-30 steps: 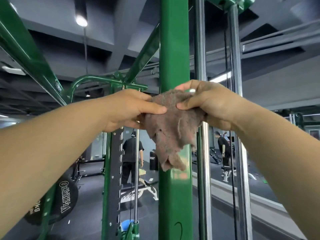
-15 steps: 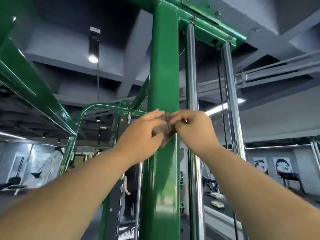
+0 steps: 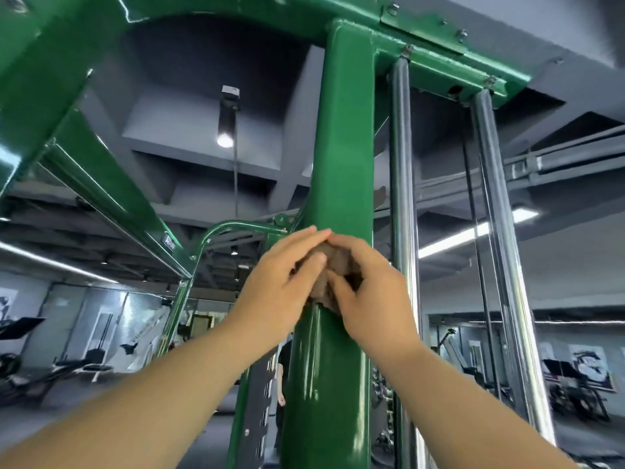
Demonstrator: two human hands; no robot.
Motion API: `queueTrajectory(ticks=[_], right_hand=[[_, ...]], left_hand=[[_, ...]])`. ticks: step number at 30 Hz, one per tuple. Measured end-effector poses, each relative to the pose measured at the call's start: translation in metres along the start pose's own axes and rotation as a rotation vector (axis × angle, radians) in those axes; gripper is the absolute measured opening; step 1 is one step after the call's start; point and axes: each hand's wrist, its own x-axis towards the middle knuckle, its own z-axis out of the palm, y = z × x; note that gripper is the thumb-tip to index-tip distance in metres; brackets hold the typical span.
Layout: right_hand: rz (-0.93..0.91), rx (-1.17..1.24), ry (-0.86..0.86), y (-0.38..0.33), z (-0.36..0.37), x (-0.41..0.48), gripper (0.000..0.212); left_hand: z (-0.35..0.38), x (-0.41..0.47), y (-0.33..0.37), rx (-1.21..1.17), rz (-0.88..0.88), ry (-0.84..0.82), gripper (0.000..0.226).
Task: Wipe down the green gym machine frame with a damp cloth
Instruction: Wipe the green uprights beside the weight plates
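Observation:
A thick green upright post (image 3: 341, 147) of the gym machine frame rises in front of me to a green top crossbeam (image 3: 439, 45). A brown cloth (image 3: 338, 269) is bunched up against the post at about mid height. My left hand (image 3: 287, 286) holds the cloth from the left, fingers laid over it and thumb pressed into it. My right hand (image 3: 372, 292) grips the cloth from the right with curled fingers. Most of the cloth is hidden between the two hands.
Two chrome guide rods (image 3: 402, 198) (image 3: 497, 231) stand just right of the post, close to my right hand. A slanted green beam (image 3: 101, 184) runs overhead on the left. A person (image 3: 282, 377) stands behind the post. Benches and machines fill the background.
The cloth went from hanging loose to being bunched small between both hands. My view tilted upward, so the top crossbeam shows now, and the hands stayed together on the post.

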Motion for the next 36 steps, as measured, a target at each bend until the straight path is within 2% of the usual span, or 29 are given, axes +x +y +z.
queueTrajectory(ticks=[2,5,8,10,13,15,17,20,22,24,26,28,29,31,32,34,36], right_hand=[[0.077,0.069,-0.024,0.004,-0.011,0.004,0.055],[0.144,-0.043,-0.028,0.027,-0.036,-0.012,0.06],[0.24,-0.169,0.09,0.049,-0.056,-0.016,0.056],[0.242,-0.229,0.058,0.054,-0.061,-0.007,0.062],[0.226,-0.349,-0.073,0.064,-0.058,0.024,0.083],[0.235,-0.342,-0.061,0.071,-0.057,0.05,0.078],[0.262,-0.266,-0.039,0.078,-0.057,0.075,0.066],[0.284,-0.229,-0.067,0.086,-0.052,0.1,0.059],[0.259,-0.22,-0.065,0.091,-0.049,0.109,0.059],[0.24,-0.229,-0.038,0.093,-0.043,0.113,0.058],[0.237,-0.294,-0.034,0.096,-0.039,0.126,0.061],[0.263,-0.363,-0.048,0.095,-0.036,0.14,0.064],[0.267,-0.389,-0.039,0.095,-0.034,0.147,0.064],[0.259,-0.418,-0.011,0.095,-0.033,0.155,0.063],[0.253,-0.422,0.0,0.097,-0.034,0.159,0.062],[0.258,-0.44,-0.019,0.101,-0.033,0.161,0.061],[0.272,-0.53,-0.06,0.103,-0.031,0.166,0.062]], left_hand=[[0.005,0.003,0.002,0.185,0.105,-0.047,0.047],[0.002,0.012,0.0,0.387,0.322,-0.104,0.055],[0.01,0.021,-0.004,0.728,0.603,-0.132,0.064],[0.024,0.03,0.004,0.798,0.592,-0.15,0.066],[0.039,0.069,0.011,0.728,0.503,-0.078,0.058],[0.044,0.112,0.015,0.651,0.474,-0.023,0.056],[0.04,0.141,0.024,0.612,0.485,-0.098,0.049],[0.033,0.127,0.021,0.554,0.461,-0.196,0.027],[0.033,0.098,0.017,0.558,0.458,-0.232,0.031],[0.034,0.099,0.007,0.627,0.499,-0.182,0.03],[0.031,0.137,0.01,0.605,0.481,-0.064,0.005],[0.024,0.188,0.011,0.562,0.4,0.001,0.029],[0.02,0.211,0.014,0.52,0.362,0.045,0.032],[0.018,0.234,0.019,0.501,0.31,0.089,0.024],[0.019,0.228,0.021,0.564,0.31,0.067,0.023],[0.022,0.187,0.016,0.679,0.373,-0.038,0.048],[0.024,0.135,0.004,0.669,0.541,-0.15,0.044]])
